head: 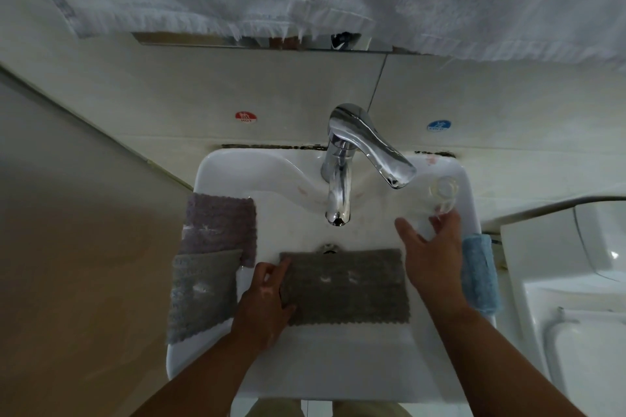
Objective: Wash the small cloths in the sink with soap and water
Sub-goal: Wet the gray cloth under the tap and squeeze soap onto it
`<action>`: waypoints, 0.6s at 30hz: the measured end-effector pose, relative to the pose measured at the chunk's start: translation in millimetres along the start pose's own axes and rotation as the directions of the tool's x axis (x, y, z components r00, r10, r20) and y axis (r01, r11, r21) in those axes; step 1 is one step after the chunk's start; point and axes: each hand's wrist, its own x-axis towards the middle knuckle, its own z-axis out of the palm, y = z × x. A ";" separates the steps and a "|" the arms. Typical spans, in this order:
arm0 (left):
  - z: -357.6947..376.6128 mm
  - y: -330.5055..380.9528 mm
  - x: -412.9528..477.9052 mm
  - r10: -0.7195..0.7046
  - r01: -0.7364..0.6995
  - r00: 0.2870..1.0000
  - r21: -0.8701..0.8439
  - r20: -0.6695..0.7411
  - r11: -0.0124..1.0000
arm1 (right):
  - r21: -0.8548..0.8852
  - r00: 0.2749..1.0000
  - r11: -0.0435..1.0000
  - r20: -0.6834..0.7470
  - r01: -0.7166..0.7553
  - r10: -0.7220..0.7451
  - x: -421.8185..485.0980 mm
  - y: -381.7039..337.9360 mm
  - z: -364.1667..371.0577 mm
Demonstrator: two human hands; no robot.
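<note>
Just left of your left hand [267,298], a purple cloth [220,223] and a rim grey cloth [203,294] drape over the sink [244,166] edge. That hand pinches the left edge of the basin grey cloth [345,288]. Your right hand [437,261] is spread and holding nothing, its fingertips at a clear glass [443,191]. A blue cloth [481,274] hangs just right of it.
</note>
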 end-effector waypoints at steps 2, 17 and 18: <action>-0.6 1.2 -0.3 0.001 -0.001 1.000 0.013 0.000 1.000 | 0.047 0.999 0.998 -0.025 0.031 -0.030 10.7 -8.0 6.0; -7.7 -2.3 12.7 -0.013 0.017 1.000 0.144 -0.025 0.989 | -0.209 0.941 0.918 0.121 0.336 -0.317 24.8 -9.7 2.4; -10.5 -3.4 15.7 -0.010 0.016 0.999 0.151 -0.038 0.988 | -0.209 0.936 0.914 0.135 0.347 -0.324 19.0 -8.0 -0.2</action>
